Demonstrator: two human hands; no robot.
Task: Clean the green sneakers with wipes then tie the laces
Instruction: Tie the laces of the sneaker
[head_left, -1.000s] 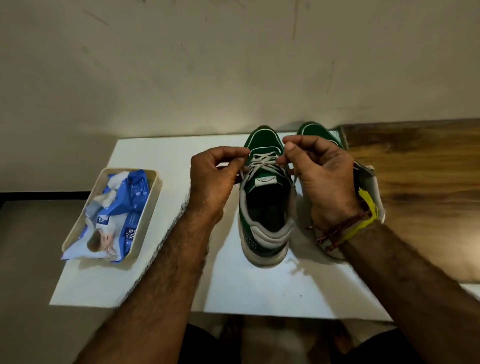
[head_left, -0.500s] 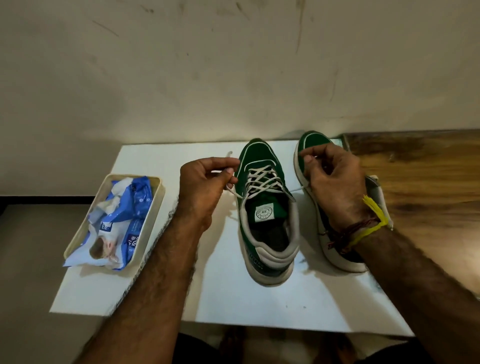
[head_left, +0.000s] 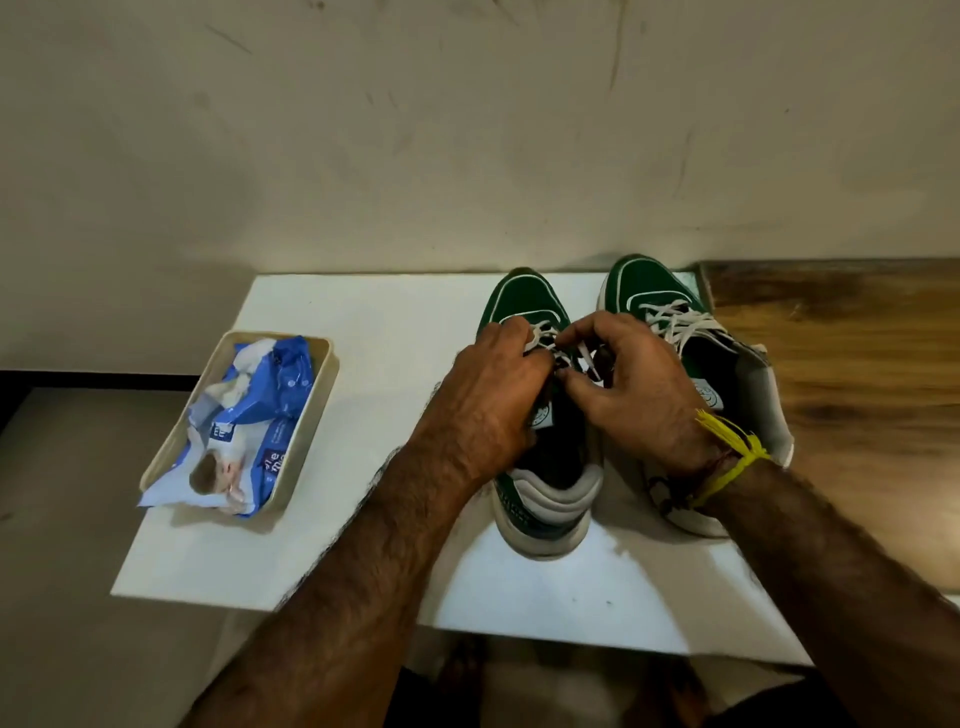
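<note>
Two green sneakers stand side by side on the white table (head_left: 363, 545), toes toward the wall. Over the tongue of the left sneaker (head_left: 524, 301) my two hands meet. My left hand (head_left: 493, 389) pinches one white lace end (head_left: 543, 332), and my right hand (head_left: 634, 384) pinches the other. The hands hide most of that shoe's lacing. To the right, the right sneaker (head_left: 649, 280) shows loose white laces (head_left: 675, 322); my right wrist with its yellow thread covers part of it.
A beige tray (head_left: 319, 410) at the table's left edge holds a blue and white wipes pack (head_left: 249, 421). A wooden surface (head_left: 857, 389) adjoins the table on the right. The wall runs close behind the shoes.
My hands were apart, pulling the lace ends out to each side. Now they have come together over the left sneaker's tongue, still holding the laces.
</note>
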